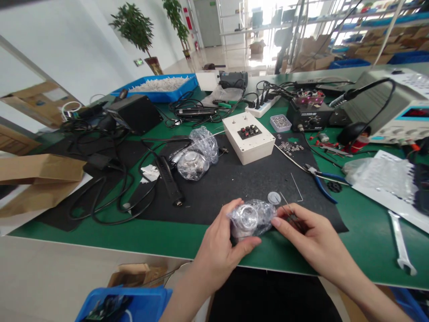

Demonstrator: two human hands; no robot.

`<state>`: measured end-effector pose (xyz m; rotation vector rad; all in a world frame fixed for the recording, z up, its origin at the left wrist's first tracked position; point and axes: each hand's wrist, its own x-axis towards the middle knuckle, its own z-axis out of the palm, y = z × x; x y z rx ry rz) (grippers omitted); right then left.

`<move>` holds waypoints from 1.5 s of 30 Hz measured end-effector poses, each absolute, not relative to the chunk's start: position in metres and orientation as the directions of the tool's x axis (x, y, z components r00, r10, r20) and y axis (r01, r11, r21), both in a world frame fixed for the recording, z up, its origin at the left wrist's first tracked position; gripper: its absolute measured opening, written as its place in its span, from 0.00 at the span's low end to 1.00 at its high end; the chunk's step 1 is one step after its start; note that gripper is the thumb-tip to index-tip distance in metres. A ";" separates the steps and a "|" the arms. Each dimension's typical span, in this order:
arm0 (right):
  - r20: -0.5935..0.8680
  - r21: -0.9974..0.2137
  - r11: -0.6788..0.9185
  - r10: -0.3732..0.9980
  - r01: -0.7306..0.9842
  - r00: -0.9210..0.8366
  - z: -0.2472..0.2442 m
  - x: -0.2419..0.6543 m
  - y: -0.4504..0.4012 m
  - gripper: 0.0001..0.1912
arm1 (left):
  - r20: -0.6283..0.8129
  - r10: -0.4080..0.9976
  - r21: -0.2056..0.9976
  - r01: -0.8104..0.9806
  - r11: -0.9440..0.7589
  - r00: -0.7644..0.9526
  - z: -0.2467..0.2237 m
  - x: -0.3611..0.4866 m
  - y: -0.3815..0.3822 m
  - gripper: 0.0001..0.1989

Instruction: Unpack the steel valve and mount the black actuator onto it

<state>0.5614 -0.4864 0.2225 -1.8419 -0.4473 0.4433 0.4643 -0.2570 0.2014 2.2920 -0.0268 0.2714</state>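
My left hand (225, 241) is wrapped round a round silvery metal part (247, 218) in clear plastic film, just above the bench's front edge. At the film's right side, my right hand (303, 228) is closed on a thin metal rod (284, 201), whose exact kind I cannot make out; its fingertips touch the film. Behind them a small round clear disc (274, 198) lies on the black mat (217, 197). To the right of the disc is an L-shaped hex key (297, 187). Another film-wrapped metal part (192, 164) lies farther back on the left.
Blue-handled cutters (323, 183) and a wrench (400, 243) lie to the right. A white switch box (248, 141) stands at the mat's back, near scattered small metal nuts (290, 146). Black cables (124, 197) and a black handle-like device (169, 181) spread over the left side.
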 end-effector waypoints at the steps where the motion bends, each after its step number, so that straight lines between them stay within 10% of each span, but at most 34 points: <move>1: -0.076 -0.946 -0.311 0.500 0.096 0.862 0.221 0.561 -0.491 0.16 | 0.187 0.035 0.686 -0.106 -0.720 0.982 0.201 0.465 -0.254 0.39; 8: 0.196 -0.584 -0.729 0.299 0.357 0.934 0.215 0.573 -0.540 0.19 | 0.296 -0.051 0.512 -0.204 -0.835 0.954 0.193 0.475 -0.244 0.41; 17: 0.461 -0.185 -0.788 0.458 0.587 0.760 0.180 0.585 -0.581 0.17 | 0.270 0.038 0.621 -0.143 -0.771 0.962 0.211 0.473 -0.249 0.38; 29: 0.498 -0.661 -0.334 0.473 0.672 0.726 0.227 0.563 -0.508 0.03 | 0.285 0.084 0.633 -0.121 -0.764 0.955 0.217 0.483 -0.248 0.41; 34: 0.127 -0.915 -0.222 0.635 0.338 0.762 0.229 0.557 -0.529 0.09 | 0.275 0.116 0.686 -0.110 -0.719 0.955 0.214 0.483 -0.246 0.45; 39: -0.145 -0.881 -0.436 0.619 0.185 0.772 0.231 0.568 -0.525 0.21 | 0.197 0.108 0.835 -0.109 -0.539 0.974 0.212 0.489 -0.243 0.46; 45: -0.285 -0.936 -0.336 0.553 -0.104 0.783 0.221 0.572 -0.511 0.35 | 0.175 0.109 0.931 -0.128 -0.342 0.979 0.206 0.485 -0.252 0.28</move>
